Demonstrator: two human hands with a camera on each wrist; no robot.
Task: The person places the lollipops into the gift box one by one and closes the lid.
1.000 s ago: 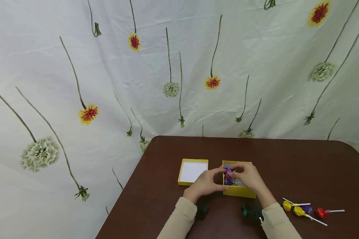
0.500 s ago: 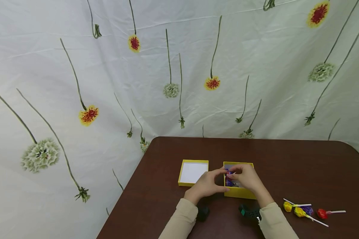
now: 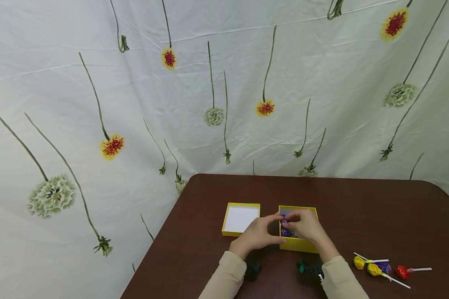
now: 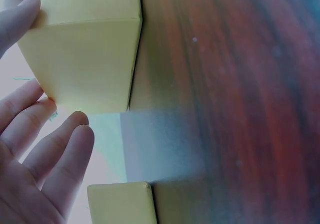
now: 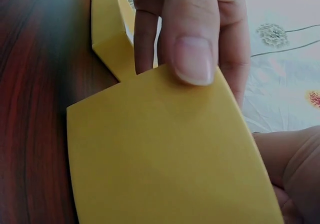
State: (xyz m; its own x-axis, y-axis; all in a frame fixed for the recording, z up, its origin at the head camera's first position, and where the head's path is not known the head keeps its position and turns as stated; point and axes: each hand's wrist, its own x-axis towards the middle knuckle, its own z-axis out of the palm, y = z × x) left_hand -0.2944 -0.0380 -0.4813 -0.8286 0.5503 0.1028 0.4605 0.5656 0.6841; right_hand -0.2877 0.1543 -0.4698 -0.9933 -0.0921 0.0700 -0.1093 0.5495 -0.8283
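lollipops (image 3: 286,231) in purple wrapping lie inside the yellow box (image 3: 299,246), right of the frame's lower centre. the left hand (image 3: 256,233) grips the box's left side, thumb on the front wall and 2 fingers spread free; if that hold slackens, the box could skid on the table (image 3: 194,249), and too hard a squeeze could bend its wall. the right hand (image 3: 306,225) reaches in from the right and seems to pinch 1 lollipop, its fingertips partly hidden, so how firm the pinch is cannot be told; slick wrapping could let it slip, and a stick catching the rim could flip it out. crowding is another cause: the fingers of both hands nearly meet, so 1 could knock the other's hold loose. at the lower right of the frame, 4 loose lollipops (image 3: 374,270), 2 yellow, 1 purple and 1 red, lie near the right sleeve (image 3: 344,279), where a wide swing of the forearm could roll them away. the lid (image 3: 241,219), left of the box, could be nudged by the left hand.
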